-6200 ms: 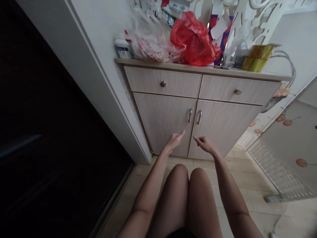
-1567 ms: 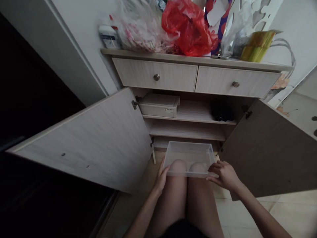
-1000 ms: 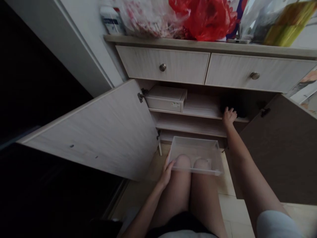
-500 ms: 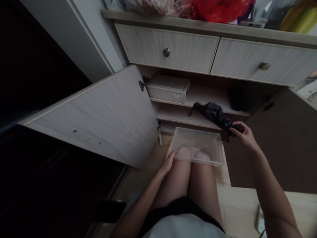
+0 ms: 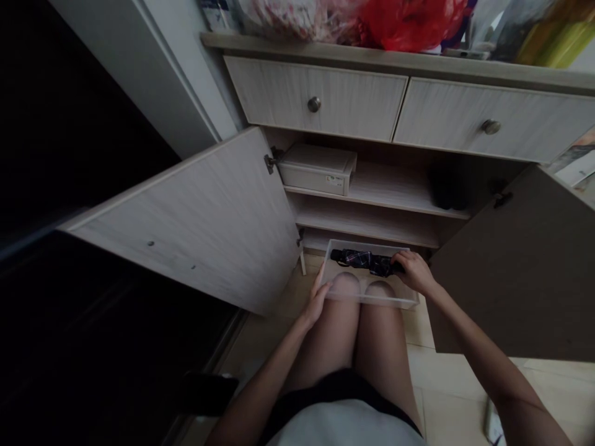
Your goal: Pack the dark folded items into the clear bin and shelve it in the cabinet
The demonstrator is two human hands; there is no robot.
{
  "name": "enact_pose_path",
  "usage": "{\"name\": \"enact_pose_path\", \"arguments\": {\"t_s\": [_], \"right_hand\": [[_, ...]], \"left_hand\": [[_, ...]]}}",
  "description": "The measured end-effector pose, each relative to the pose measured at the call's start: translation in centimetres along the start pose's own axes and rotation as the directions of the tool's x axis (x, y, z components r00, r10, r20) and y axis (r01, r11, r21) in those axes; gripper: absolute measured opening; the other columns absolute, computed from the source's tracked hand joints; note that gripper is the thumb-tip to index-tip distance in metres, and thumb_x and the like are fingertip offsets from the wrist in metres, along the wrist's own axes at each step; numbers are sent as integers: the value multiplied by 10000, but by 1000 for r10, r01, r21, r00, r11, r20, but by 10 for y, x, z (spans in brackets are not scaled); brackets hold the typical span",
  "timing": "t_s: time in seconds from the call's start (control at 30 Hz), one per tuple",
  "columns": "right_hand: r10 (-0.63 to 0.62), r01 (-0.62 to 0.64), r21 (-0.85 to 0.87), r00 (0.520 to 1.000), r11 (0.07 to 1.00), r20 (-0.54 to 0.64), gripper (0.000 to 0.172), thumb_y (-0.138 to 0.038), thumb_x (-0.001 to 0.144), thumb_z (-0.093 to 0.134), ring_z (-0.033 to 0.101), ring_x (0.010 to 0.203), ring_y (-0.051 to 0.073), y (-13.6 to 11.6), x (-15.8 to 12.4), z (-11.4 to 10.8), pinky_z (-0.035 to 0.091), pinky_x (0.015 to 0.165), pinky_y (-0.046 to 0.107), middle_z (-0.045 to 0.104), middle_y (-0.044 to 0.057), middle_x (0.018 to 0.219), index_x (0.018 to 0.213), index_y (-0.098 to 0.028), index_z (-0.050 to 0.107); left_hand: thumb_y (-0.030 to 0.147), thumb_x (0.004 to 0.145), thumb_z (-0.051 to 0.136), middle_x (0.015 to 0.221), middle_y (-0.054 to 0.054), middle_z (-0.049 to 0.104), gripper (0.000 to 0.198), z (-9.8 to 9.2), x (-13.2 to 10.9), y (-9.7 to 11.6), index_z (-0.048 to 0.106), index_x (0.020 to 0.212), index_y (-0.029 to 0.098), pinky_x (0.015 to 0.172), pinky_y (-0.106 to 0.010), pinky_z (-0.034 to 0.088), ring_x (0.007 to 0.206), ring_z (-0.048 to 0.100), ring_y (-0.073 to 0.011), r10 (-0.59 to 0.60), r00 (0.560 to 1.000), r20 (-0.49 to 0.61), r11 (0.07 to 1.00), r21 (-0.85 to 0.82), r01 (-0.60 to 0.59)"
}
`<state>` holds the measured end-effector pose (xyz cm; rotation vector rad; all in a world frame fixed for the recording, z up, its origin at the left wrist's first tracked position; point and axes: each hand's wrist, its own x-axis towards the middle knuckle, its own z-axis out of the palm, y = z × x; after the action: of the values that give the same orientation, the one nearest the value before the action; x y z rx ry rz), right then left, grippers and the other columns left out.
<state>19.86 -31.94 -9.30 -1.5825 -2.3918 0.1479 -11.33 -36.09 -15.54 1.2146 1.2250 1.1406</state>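
Where it hung above the shelf a moment ago, the umbrella (image 5: 365, 260) now lies in the tray (image 5: 367, 298), right hand (image 5: 415, 272) fingers grasping its end; left hand (image 5: 318, 298) grips the tray's side.

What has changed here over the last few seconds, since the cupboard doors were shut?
Both doors were swung open. The right hand reached to the upper shelf, took the folded dark umbrella and brought it down into the clear plastic box, still gripping its end. The left hand stays on the box's edge; the white lidded box has not moved.
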Motion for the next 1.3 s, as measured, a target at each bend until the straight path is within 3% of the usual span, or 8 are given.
{"name": "enact_pose_path", "arguments": {"t_s": [0.2, 0.33, 0.4, 0.5, 0.63, 1.0, 1.1, 1.3], "right_hand": [[55, -22, -294, 993, 956, 104, 203, -109, 868, 598, 599, 1041, 288, -8, 15, 1, 447, 876, 378, 662, 164, 1113, 1034, -157, 704], [-60, 61, -15, 998, 998, 22, 221, -283, 860, 677, 602, 1044, 252, 27, 31, -11, 462, 908, 348, 642, 113, 1124, 1066, -206, 702], [55, -42, 79, 985, 996, -161, 248, -359, 911, 606, 604, 1021, 247, 59, 47, -25, 470, 912, 352, 648, 106, 1074, 1085, -204, 689], [410, -432, 36, 822, 901, -396, 362, -361, 939, 534, 567, 1090, 317, 108, 78, -48, 457, 925, 431, 616, 195, 1165, 1200, -133, 641], [651, -703, -28, 672, 710, -354, 518, -343, 931, 556, 489, 1221, 386, 150, 115, -61, 421, 946, 493, 509, 271, 1343, 1388, -101, 524], [818, -601, 554, 424, 576, -390, 506, -195, 776, 569, 647, 998, 274, 157, 122, -48, 500, 922, 409, 659, 187, 1112, 1264, -75, 631], [802, -308, 794, 492, 524, -339, 491, -288, 751, 638, 668, 949, 244, 143, 85, -45, 533, 894, 386, 700, 155, 1073, 1192, -75, 677], [471, -124, 816, 860, 565, -195, 550, -531, 712, 790, 687, 938, 248, 76, -22, -52, 580, 815, 370, 733, 110, 1103, 1140, -189, 739]], "left_hand": [[402, 809, 555, 1606, -65, 391, 728, 1, 5, 0, 460, 1503, 204, 1252, -444, 234, 1512, 298, -288, -24, 1000, -9, 999, -37, 24], [440, 826, 556, 1600, -66, 402, 725, -1, 5, -4, 458, 1508, 214, 1240, -436, 260, 1510, 299, -297, -34, 999, -15, 999, -31, 33], [455, 825, 565, 1604, -70, 393, 731, -2, 5, -6, 464, 1506, 210, 1236, -426, 271, 1518, 279, -299, -24, 999, -27, 999, -23, 24], [486, 832, 562, 1608, -78, 383, 741, -3, 6, -6, 459, 1511, 209, 1218, -424, 305, 1497, 326, -305, -18, 1000, -13, 999, -42, 17], [513, 851, 561, 1607, -78, 385, 724, -3, 9, -7, 461, 1511, 231, 1208, -449, 316, 1463, 386, -318, -27, 1000, 9, 998, -65, 28], [622, 807, 589, 1601, -97, 394, 833, -7, 11, -6, 450, 1517, 211, 1202, -485, 321, 1417, 447, -355, -62, 998, 2, 997, -42, 62], [602, 816, 576, 1593, -95, 410, 802, -8, 12, -9, 465, 1505, 207, 1178, -469, 359, 1437, 420, -340, -58, 998, 6, 998, -32, 58], [598, 832, 537, 1614, -67, 377, 806, -7, 15, -16, 407, 1539, 231, 1165, -434, 386, 1428, 440, -304, -50, 999, 19, 999, -7, 50]]}}
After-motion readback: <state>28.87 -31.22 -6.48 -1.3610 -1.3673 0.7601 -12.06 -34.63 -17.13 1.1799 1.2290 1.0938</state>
